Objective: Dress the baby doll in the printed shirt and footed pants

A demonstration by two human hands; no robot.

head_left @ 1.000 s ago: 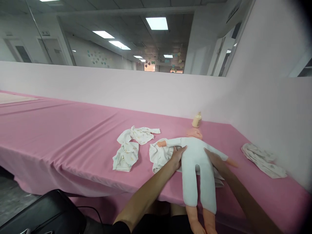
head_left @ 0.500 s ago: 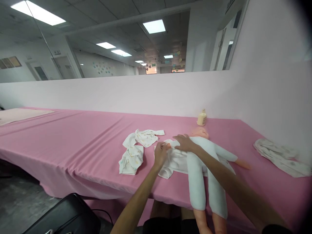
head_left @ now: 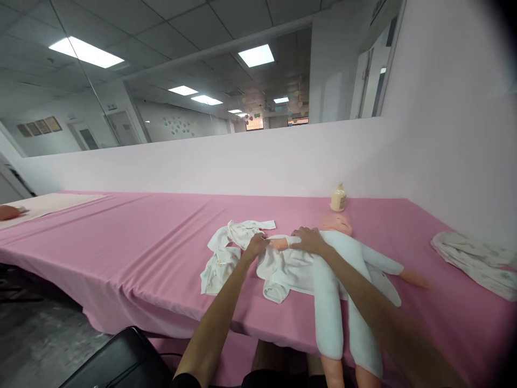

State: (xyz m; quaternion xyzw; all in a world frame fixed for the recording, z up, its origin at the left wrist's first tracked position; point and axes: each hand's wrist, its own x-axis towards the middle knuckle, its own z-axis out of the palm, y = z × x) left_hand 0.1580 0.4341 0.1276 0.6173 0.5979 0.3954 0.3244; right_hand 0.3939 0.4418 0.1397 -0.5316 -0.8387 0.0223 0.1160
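Observation:
A baby doll (head_left: 335,318) with a white cloth body lies on its back on the pink-covered table, its head (head_left: 338,224) away from me and its legs towards me. My left hand (head_left: 257,245) is closed at the tip of the doll's outstretched hand (head_left: 278,244). Over the upper part of that same arm, my right hand (head_left: 310,240) is wrapped, fingers on the white sleeve. Spread partly under the doll is a white baby shirt (head_left: 297,272), one sleeve opening facing me. A patterned baby garment (head_left: 222,264) lies crumpled beside my left hand.
A cream pump bottle (head_left: 338,198) stands at the back near the wall. Folded white cloth (head_left: 472,261) lies at the right. On the far left is a pale mat (head_left: 52,203) with part of another doll (head_left: 10,212). A black chair (head_left: 121,364) stands below the table's front edge.
My left hand has moved left and slightly up, and more of the doll's hand shows, its arm stretched towards the left. My right hand stays on the arm. The view has shifted left.

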